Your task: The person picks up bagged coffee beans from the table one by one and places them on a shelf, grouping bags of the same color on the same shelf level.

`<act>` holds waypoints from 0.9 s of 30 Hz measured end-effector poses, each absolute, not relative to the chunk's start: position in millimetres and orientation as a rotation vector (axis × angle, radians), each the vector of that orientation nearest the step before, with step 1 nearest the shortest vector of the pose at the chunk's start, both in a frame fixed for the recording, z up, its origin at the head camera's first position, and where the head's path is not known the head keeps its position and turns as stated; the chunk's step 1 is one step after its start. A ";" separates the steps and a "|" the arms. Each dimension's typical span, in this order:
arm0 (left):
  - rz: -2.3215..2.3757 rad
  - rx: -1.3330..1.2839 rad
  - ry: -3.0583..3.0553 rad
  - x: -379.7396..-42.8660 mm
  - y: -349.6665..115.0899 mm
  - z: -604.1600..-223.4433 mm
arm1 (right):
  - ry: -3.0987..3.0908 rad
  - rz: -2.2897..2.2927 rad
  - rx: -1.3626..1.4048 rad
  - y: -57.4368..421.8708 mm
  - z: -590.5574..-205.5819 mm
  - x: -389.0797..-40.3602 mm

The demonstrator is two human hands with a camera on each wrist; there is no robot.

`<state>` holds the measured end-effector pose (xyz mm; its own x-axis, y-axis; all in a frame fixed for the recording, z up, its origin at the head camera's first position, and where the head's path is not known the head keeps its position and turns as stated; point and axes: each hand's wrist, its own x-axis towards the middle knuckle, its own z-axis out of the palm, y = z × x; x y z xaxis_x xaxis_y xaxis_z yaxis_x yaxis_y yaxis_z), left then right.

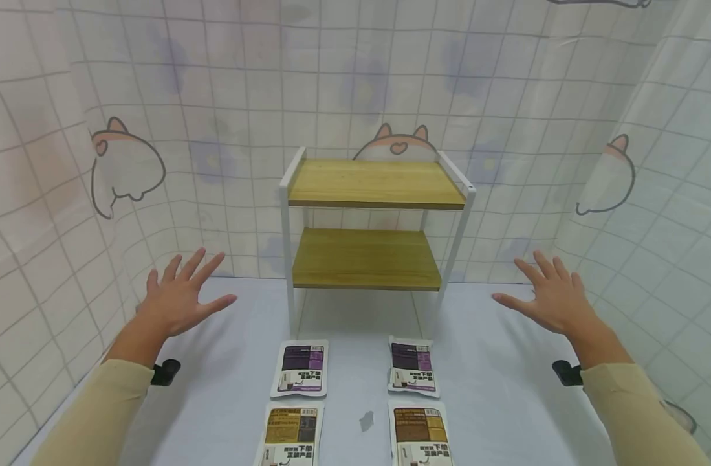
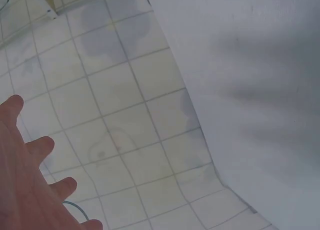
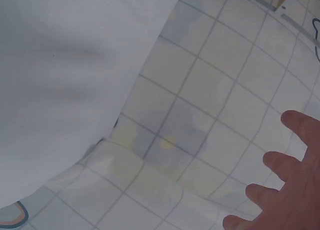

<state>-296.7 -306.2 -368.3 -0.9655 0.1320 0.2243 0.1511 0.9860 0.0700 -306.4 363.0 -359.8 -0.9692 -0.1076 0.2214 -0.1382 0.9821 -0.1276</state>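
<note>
My left hand (image 1: 177,301) hovers over the left side of the white table, fingers spread and holding nothing. On the right side my right hand (image 1: 556,298) is held the same way, also with nothing in it. Between them, two purple-labelled pouches (image 1: 299,369) (image 1: 413,367) lie flat before a small shelf. Closer to me are two more pouches, a yellow-brown one (image 1: 291,432) on the left and an orange-brown one (image 1: 420,433) on the right, both cut off by the frame's lower edge. Neither hand touches a pouch. Each wrist view shows fingers of its hand against the checked cloth.
A two-tier shelf with wooden boards (image 1: 375,182) and a white frame (image 1: 285,259) stands at the back middle of the table (image 1: 483,401). Checked cloth (image 1: 239,97) with cartoon animals hangs behind and on both sides. A small grey patch (image 1: 367,421) shows between the nearer pouches.
</note>
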 end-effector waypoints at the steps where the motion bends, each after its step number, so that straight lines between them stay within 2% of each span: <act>1: -0.127 -0.209 -2.910 -296.3 -306.1 -368.5 | -2.908 0.209 0.188 362.4 -360.4 -305.5; 9: -0.135 -0.229 -2.883 -291.1 -301.7 -370.8 | -2.841 0.207 0.225 351.0 -362.7 -301.6; 27: -0.220 -0.400 -2.653 -283.0 -281.8 -369.4 | -2.807 0.559 0.280 330.6 -373.0 -289.7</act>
<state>-283.0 -281.8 -369.4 -0.8588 0.2426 0.4513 0.3136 0.9454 0.0886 -289.7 330.6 -373.0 -0.9463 -0.1359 0.2935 -0.2380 0.9071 -0.3472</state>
